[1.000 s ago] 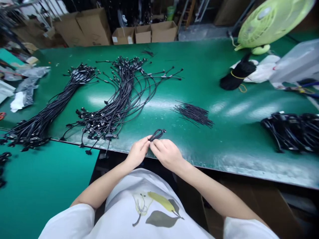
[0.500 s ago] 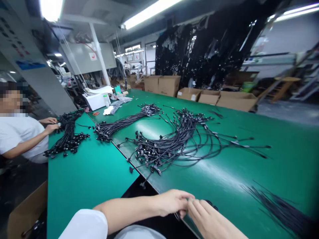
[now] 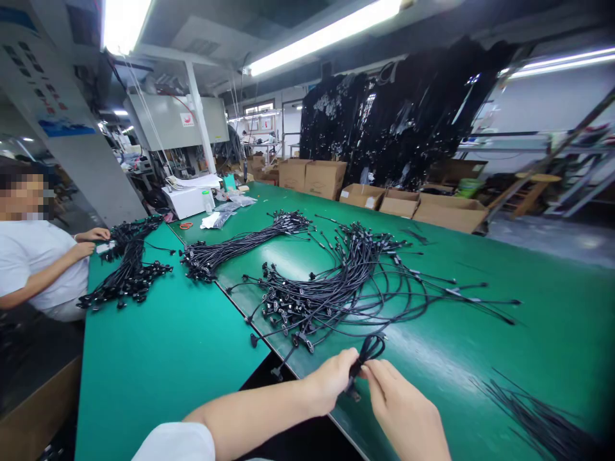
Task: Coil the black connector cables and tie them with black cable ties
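A small looped black cable (image 3: 369,349) stands up from between my left hand (image 3: 331,381) and my right hand (image 3: 398,410). The fingers of both hands pinch its lower end near the table edge. Just beyond them lies a large tangled pile of black cables with connectors (image 3: 336,291) on the green work table (image 3: 480,339). To its left lies a straighter cable bundle (image 3: 245,246). A bunch of thin black wires (image 3: 535,416) lies near the lower right corner.
A seated co-worker (image 3: 36,262) has both hands by another cable bundle (image 3: 129,269) on an adjoining green table (image 3: 158,390). Cardboard boxes (image 3: 413,205) line the far table edge. A white machine (image 3: 187,202) and red scissors (image 3: 186,225) sit at the far left. Black bundles (image 3: 394,115) hang behind.
My view has swung up and left from the table to the wider room. Both hands still hold the cable, whose loop now shows above my fingers, and the co-worker's hands have shifted slightly.
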Demonstrator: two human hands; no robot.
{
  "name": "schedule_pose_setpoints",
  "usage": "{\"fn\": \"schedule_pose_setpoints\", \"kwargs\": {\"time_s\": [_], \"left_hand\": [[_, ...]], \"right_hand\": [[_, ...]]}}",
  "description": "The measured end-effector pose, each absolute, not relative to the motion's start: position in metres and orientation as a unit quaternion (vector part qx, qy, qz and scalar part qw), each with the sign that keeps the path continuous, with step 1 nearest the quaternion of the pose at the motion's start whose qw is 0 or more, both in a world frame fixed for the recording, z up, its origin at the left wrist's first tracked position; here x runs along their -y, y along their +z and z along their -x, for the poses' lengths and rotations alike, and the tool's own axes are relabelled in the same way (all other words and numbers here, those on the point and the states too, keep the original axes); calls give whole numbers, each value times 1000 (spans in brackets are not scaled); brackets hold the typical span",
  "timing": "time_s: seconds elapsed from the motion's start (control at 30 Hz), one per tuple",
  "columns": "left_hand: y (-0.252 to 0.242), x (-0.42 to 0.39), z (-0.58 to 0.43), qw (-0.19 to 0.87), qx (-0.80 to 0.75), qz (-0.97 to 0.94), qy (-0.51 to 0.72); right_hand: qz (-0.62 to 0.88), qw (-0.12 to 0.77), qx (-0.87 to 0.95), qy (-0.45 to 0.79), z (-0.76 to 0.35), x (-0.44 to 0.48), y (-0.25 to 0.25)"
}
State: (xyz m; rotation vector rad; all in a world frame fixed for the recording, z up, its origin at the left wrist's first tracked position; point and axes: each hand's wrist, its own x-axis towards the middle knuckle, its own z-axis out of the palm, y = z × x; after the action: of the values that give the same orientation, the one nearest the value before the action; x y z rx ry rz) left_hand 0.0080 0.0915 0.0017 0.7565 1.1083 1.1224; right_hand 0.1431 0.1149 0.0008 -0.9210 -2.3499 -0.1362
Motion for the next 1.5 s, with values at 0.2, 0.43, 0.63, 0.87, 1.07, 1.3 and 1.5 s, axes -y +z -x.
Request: {"fn": "schedule_pose_setpoints", "kwargs": {"time_s": [0.2, 0.43, 0.63, 0.87, 1.07, 1.3, 1.5], "left_hand": [[25, -78, 3, 514, -504, -471, 510], [-6, -68, -7, 643, -508, -447, 359], [30, -77, 9, 592, -489, -419, 485], [16, -55, -7, 464, -525, -514, 495], [-4, -70, -39, 578, -440, -520, 449], [3, -60, -60, 644, -419, -452, 454], [3, -68, -72, 618, -479, -446, 435]], "right_hand": [[363, 349, 854, 131, -155, -117, 0], [354, 350, 867, 1, -169, -107, 20], [296, 328, 897, -13, -155, -79, 6], [471, 306, 822, 94, -169, -84, 27], [445, 405, 599, 528, -175, -82, 23], [364, 284, 455, 762, -205, -71, -15], [468, 365, 588, 550, -234, -52, -9]]}}
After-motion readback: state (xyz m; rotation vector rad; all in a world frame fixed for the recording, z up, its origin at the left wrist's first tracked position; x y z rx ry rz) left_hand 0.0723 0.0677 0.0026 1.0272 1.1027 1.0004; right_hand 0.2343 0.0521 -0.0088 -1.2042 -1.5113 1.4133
